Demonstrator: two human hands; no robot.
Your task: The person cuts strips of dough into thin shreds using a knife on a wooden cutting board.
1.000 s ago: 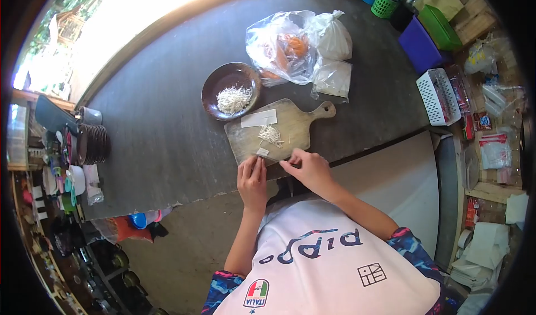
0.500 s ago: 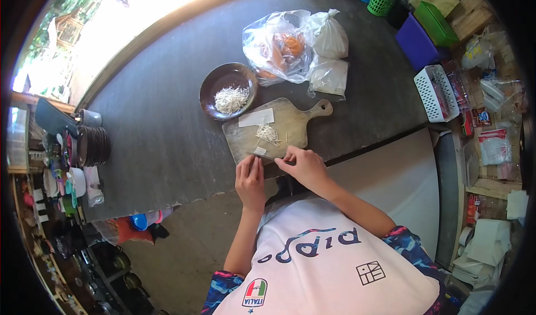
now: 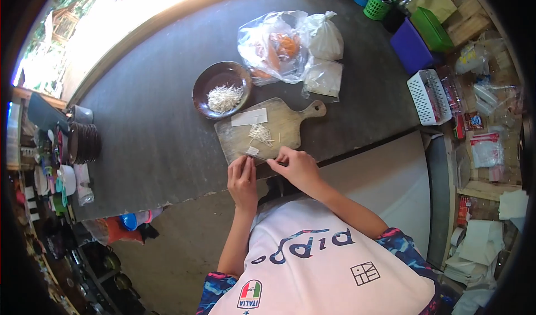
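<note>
On the dark table lies a wooden cutting board (image 3: 287,128) with a white rectangular piece (image 3: 249,117), a small heap of thin white strips (image 3: 261,135) and a short stack of cut pieces (image 3: 253,151). My left hand (image 3: 243,181) rests at the board's near edge, fingers together beside the stack; anything under the fingertips is hidden. My right hand (image 3: 296,167) is pinched on a thin object at the near edge, too small to make out. Beyond the board's left corner a brown bowl (image 3: 202,86) holds many white shreds (image 3: 224,98).
Plastic bags with orange contents (image 3: 273,47) and white contents (image 3: 324,38) sit behind the board. At the right are a white basket (image 3: 427,97), a purple box (image 3: 411,46) and a green basket (image 3: 377,8). Stacked dark plates (image 3: 84,143) stand at the left.
The whole view has shifted slightly, so the table items appear further left. Both hands stay at the board's near edge with little visible change in their pose.
</note>
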